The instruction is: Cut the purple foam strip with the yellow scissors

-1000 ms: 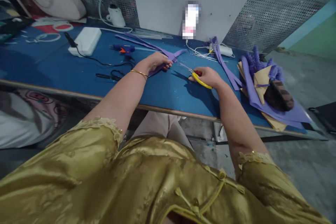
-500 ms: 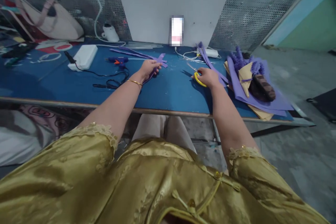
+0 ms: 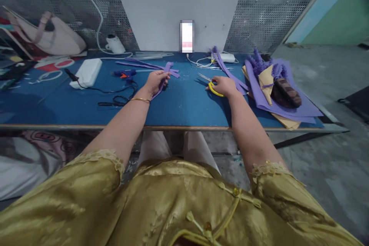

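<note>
My left hand (image 3: 158, 81) pinches purple strips (image 3: 170, 70) near one end; their short ends stick out past the fingertips and a tail hangs toward the wrist. Yellow-handled scissors (image 3: 215, 89) are in my right hand (image 3: 224, 85), over the blue table (image 3: 184, 107), with the blades (image 3: 204, 77) pointing to the upper left. More purple strips (image 3: 227, 70) lie just beyond my right hand. Left of my left hand is a blue glue gun (image 3: 124, 73) with an orange trigger.
A lit phone (image 3: 187, 36) leans on the back panel. To the right lie purple paper (image 3: 259, 98), purple flowers (image 3: 257, 61) and a brown patterned pouch (image 3: 286, 93). A white box (image 3: 90, 73), a white mug (image 3: 115, 44) and a pale handbag (image 3: 60, 36) stand at left.
The view has shifted slightly. My left hand still pinches the strips. The scissors have turned a little in my right hand, and their blades show more fully.
</note>
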A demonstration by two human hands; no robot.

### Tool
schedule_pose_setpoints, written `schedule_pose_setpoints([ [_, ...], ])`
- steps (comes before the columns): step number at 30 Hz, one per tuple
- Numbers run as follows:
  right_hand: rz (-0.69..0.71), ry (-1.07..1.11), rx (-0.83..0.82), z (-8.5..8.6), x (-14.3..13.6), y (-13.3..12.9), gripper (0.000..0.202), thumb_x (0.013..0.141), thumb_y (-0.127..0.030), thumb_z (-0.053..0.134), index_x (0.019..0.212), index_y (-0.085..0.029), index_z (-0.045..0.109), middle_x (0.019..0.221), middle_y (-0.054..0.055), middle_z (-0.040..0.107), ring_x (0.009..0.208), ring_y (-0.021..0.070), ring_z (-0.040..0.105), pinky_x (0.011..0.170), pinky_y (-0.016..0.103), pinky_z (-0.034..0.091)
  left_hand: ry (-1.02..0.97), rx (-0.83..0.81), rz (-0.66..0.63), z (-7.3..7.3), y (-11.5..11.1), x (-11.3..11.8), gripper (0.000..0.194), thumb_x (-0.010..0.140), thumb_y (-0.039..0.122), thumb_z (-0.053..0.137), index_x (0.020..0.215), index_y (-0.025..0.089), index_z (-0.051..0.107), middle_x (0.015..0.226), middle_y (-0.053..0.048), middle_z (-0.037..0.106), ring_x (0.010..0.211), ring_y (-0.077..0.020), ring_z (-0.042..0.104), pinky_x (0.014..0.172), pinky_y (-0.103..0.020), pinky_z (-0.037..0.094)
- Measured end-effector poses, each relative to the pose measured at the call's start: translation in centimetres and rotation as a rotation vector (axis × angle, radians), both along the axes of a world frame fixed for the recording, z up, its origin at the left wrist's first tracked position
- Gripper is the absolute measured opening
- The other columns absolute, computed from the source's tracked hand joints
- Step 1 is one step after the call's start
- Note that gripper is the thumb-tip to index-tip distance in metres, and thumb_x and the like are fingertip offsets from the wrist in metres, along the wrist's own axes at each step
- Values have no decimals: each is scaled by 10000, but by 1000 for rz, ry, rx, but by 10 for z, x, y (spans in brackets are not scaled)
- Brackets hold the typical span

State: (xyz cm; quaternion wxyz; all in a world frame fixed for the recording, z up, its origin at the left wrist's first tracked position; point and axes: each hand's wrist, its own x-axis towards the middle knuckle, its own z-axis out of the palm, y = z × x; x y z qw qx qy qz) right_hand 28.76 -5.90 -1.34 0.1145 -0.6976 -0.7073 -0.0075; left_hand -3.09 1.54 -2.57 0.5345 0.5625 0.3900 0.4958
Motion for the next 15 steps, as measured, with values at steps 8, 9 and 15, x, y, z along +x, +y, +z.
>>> schedule_pose_setpoints([
  [8, -17, -22, -68, 6, -4, -3, 612, 803, -659, 554, 1212, -214, 646, 1149, 141, 709, 1047, 317, 638, 751, 342, 449, 27, -29, 32, 5, -3, 1, 144, 755, 243, 726, 816, 126, 667, 696, -20, 619, 503, -67, 486, 475, -212, 345],
  [9, -17, -18, -85, 7, -5, -4, 621, 807, -666, 551, 1230, -219, 635, 1163, 139, 705, 1058, 314, 635, 755, 339, 446, 32, -31, 35, 6, -4, 1, 149, 750, 243, 725, 818, 123, 668, 693, -17, 616, 502, -66, 484, 474, -208, 344],
  [15, -14, -6, -90, 11, -10, -5, 619, 799, -678, 578, 1221, -231, 643, 1176, 126, 708, 1072, 289, 637, 748, 302, 434, 17, -83, 34, 7, -4, -3, 217, 708, 282, 754, 844, 126, 687, 700, -10, 619, 499, -64, 477, 478, -201, 364],
])
